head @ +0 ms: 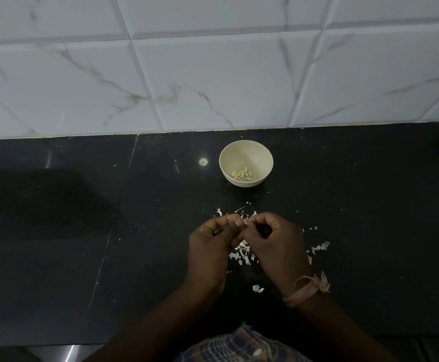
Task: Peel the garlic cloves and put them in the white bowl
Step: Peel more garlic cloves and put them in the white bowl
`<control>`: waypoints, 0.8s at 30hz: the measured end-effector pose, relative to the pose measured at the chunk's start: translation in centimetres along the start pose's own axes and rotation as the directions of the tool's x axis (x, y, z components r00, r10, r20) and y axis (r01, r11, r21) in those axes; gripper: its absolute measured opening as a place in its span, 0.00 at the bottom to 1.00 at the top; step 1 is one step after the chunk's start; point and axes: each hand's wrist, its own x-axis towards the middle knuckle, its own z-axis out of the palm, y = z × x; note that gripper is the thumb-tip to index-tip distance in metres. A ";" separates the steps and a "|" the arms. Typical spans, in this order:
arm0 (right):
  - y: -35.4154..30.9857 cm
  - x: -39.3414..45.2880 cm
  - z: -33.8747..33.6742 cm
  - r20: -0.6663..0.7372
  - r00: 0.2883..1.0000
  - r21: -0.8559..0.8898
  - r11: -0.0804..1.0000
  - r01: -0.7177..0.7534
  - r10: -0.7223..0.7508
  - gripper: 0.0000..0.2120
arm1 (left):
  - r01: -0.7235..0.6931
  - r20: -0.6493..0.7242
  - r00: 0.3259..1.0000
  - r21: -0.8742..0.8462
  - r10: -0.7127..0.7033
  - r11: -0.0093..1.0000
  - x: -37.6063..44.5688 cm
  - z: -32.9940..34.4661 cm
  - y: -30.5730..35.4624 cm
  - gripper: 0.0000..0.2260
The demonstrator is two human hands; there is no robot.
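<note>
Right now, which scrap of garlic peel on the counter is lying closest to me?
The lone curled garlic peel between the wrists, just left of the thread-tied right wrist. The other peels lie farther away, under and around the left hand and right hand.

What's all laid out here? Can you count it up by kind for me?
Round white bowl: 1
Peeled pale-yellow garlic cloves in the bowl: about 8, too small for certainty
Garlic clove being peeled, pinched between left hand and right hand: 1
Scattered white garlic skins: too many to count
Total, skins aside: about 10
</note>
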 end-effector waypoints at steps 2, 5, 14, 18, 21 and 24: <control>0.3 0.0 0.0 -0.014 1.000 -0.003 1.000 0.004 -0.004 0.03 | 0.018 0.014 1.000 -0.016 -0.018 1.000 -0.1 0.2 0.1 0.04; 0.4 0.1 0.0 -0.014 1.000 -0.009 1.000 0.026 -0.026 0.04 | 0.031 0.024 0.999 -0.023 -0.031 0.999 0.0 0.1 -0.1 0.06; 0.5 0.0 -0.5 0.030 0.999 -0.004 1.000 0.011 -0.011 0.05 | 0.119 0.103 0.989 -0.083 -0.110 0.989 0.4 -0.3 0.0 0.13; 0.5 -0.1 -0.5 0.021 0.999 0.000 0.999 0.037 -0.037 0.05 | 0.132 0.135 0.984 -0.114 -0.116 0.985 0.3 -0.1 0.0 0.14; 0.5 -0.1 -0.5 0.023 1.000 0.016 1.000 0.016 -0.017 0.04 | 0.124 0.136 0.985 -0.115 -0.108 0.986 0.2 -0.1 -0.1 0.11; 0.4 0.1 -0.5 0.013 1.000 0.069 0.997 -0.028 0.027 0.04 | 0.092 0.139 0.987 -0.076 -0.081 0.993 0.3 -0.1 0.0 0.14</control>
